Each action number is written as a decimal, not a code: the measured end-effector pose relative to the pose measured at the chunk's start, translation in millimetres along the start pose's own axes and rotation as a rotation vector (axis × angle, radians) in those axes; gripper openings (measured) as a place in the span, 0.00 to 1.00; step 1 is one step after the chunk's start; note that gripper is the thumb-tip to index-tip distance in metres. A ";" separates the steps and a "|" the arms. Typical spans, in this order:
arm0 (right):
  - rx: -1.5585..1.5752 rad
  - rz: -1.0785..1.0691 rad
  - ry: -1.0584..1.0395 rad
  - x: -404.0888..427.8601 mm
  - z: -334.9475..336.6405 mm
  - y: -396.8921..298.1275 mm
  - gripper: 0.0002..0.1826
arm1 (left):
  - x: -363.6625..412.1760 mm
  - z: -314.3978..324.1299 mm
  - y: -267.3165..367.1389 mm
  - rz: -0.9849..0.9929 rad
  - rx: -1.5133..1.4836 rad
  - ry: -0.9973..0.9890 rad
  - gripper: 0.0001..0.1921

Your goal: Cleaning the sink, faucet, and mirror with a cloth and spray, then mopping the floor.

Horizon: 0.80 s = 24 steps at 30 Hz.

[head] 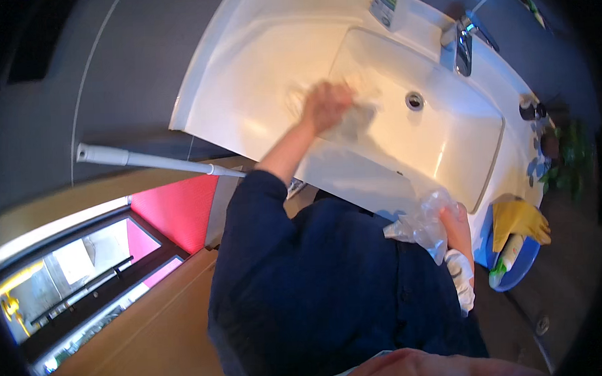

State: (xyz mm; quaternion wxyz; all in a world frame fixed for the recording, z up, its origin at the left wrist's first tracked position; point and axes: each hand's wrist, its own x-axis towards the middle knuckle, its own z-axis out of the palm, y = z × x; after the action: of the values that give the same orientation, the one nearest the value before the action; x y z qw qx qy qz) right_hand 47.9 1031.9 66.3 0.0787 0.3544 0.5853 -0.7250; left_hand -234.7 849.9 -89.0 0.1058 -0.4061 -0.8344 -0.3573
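Observation:
My left hand (327,103) hovers over the left side of a white washbasin (246,84), blurred by movement. Faint see-through wisps show beside its fingers; what they are, and whether the hand holds them, is unclear. A shadow falls on the basin below it. At the basin's front right edge my right hand (453,221) grips a crumpled clear plastic bag (426,223). A white crumpled cloth or paper (460,279) lies along the right wrist and forearm.
A chrome faucet (464,50) and a white bottle (393,5) stand along the back rim. To the right, a blue bucket (523,266) holds a yellow glove (516,224) and a green-capped bottle (508,259). A potted plant (569,156) sits beyond. A white pole (164,161) leans at left.

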 end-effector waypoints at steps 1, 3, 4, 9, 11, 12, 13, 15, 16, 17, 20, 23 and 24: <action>-0.006 -0.028 0.102 -5.1 1.7 11.6 0.13 | -24.0 -9.3 20.9 -0.024 -0.141 -0.082 0.10; -0.017 -0.068 0.203 -15.2 -2.6 25.7 0.15 | -50.2 -44.8 39.7 -0.135 -0.150 0.134 0.12; -0.002 -0.049 0.187 -19.4 -9.1 28.4 0.16 | -55.2 -67.5 33.1 -0.182 -0.075 0.256 0.13; 0.043 -0.016 0.086 -30.8 0.4 24.6 0.15 | -116.8 -146.2 -38.5 -0.498 0.662 0.333 0.16; -0.113 -0.027 0.128 -38.7 -1.2 22.4 0.14 | -112.7 -147.1 -52.8 -0.582 0.818 0.259 0.17; -0.116 -0.033 0.136 -40.9 -2.8 23.2 0.14 | -104.8 -141.1 -58.1 -0.677 0.812 0.246 0.17; -0.077 -0.038 0.169 -39.9 -4.4 25.4 0.13 | -94.4 -133.1 -66.2 -0.772 0.806 0.236 0.17; -0.032 -0.042 0.216 -38.2 -10.9 30.9 0.12 | -57.2 -113.5 -90.0 -0.710 0.846 0.291 0.16; -0.055 -0.041 0.230 -37.9 -12.9 30.7 0.12 | -34.7 -106.6 -94.5 -0.808 0.832 0.261 0.15; -0.080 -0.039 0.245 -36.0 -14.3 32.2 0.11 | -17.8 -98.7 -96.4 -0.905 0.816 0.228 0.14; 0.007 0.004 0.337 -28.6 -11.6 27.8 0.09 | 21.5 -79.4 -107.7 -0.944 0.869 0.255 0.13; 0.056 0.044 0.246 -18.1 -11.6 8.4 0.08 | 54.1 -70.8 -116.9 -0.743 0.826 0.261 0.13; 0.056 0.046 0.257 -12.9 -8.0 -0.7 0.08 | 72.5 -70.1 -126.5 -0.740 0.816 0.256 0.13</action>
State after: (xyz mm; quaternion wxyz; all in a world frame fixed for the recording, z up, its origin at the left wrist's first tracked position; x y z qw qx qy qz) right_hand 60.4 1035.5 74.2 0.0098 0.4597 0.5619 -0.6877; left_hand -384.8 793.3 -69.1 0.2224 0.0339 -0.9722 -0.0654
